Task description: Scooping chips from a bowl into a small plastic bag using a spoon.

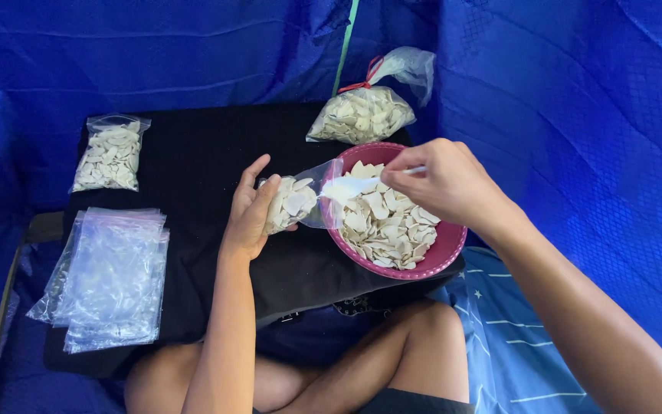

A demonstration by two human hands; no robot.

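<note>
**Filling a small bag from the pink bowl**

Looking down, I see my left hand (248,217) wrapped around a small clear bag (294,202), fingers (254,172) curled behind it and holding it on its side with the mouth toward the bowl (444,253). The bag is partly full of pale seeds (383,222). My right hand (442,182) pinches the handle of a white spoon (350,186), fingers narrow around it, the scoop right at the bag's mouth above the bowl's near rim. The pink bowl sits on a black cloth (193,176) covering the surface, heaped with the same seeds. Behind the bowl lies 1 tied bag (360,115) of seeds with a red tie. At the cloth's far left corner rests 1 sealed bag (111,156) of seeds. Nearer, on the left, lies a stack of empty clear bags (109,277). Blue tarp (576,115) surrounds everything.
</note>
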